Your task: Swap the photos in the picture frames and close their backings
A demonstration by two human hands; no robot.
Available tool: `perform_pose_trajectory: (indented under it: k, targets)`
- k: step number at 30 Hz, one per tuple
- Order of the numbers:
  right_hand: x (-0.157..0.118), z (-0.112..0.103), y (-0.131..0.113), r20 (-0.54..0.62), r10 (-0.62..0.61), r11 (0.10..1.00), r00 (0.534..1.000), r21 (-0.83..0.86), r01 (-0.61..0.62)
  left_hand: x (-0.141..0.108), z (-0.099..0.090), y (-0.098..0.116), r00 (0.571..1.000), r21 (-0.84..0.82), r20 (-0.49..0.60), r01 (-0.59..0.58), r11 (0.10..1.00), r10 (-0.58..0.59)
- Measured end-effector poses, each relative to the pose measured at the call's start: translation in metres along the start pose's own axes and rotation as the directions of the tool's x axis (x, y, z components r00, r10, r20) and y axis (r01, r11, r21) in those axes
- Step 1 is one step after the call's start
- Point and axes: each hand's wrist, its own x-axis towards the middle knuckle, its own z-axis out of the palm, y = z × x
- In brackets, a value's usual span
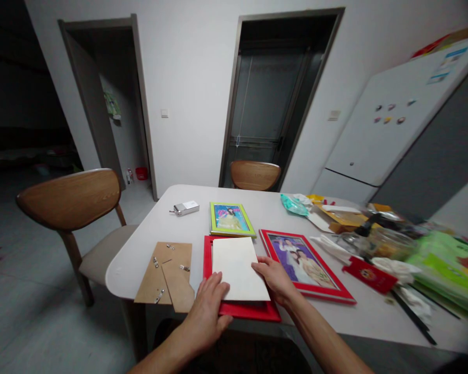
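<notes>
A cream-white card (pixel 237 267) lies over a red picture frame (pixel 253 310) at the table's near edge, and the frame's red border shows around it. My left hand (pixel 208 304) rests on the lower left of the card and frame, fingers stretched out and thumb apart. At the card's right edge my right hand (pixel 275 278) grips it between thumb and fingers. To the left lies a brown backing board (pixel 171 275) with metal clips and a stand leg. A second red frame with a photo (pixel 304 262) lies on the right, and a green-framed photo (pixel 231 218) is behind.
A small silver metallic box (pixel 186 208) sits at the back left of the table (pixel 140 228). Clutter fills the right side: a red envelope (pixel 369 274), a green package (pixel 448 265), plastic containers and tissues. Wooden chairs stand left (pixel 72 200) and behind (pixel 255 175).
</notes>
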Motion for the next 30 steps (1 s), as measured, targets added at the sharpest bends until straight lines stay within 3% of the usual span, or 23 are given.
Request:
perform_pose_trajectory:
  k: [7,15,17,20,26,30]
  targets:
    - [0.003,0.004,0.002,-0.055,-0.07,0.984,0.996,-0.167,0.06,0.001,-0.002,0.002,1.0,-0.009,0.008,-0.009,1.0,0.009]
    - [0.012,0.005,0.004,-0.126,-0.208,0.87,0.97,-0.478,0.125,0.001,-0.006,0.009,0.998,0.016,0.063,0.022,1.0,-0.023]
    - [0.012,0.004,0.002,-0.1,-0.277,0.776,0.956,-0.609,0.161,0.001,-0.007,0.011,0.997,0.029,0.078,0.025,0.999,-0.028]
    - [0.011,0.001,-0.001,-0.021,-0.36,0.568,0.933,-0.798,0.202,0.001,-0.008,0.012,0.993,0.068,0.111,0.026,0.997,-0.033]
    - [-0.002,0.007,0.003,0.069,-0.399,0.226,0.915,-0.959,0.17,0.003,-0.006,0.01,0.988,0.145,0.153,0.011,0.989,-0.033]
    - [-0.007,0.011,0.007,0.08,-0.407,0.145,0.91,-0.978,0.151,0.003,-0.004,0.016,0.987,0.166,0.156,0.003,0.986,-0.03]
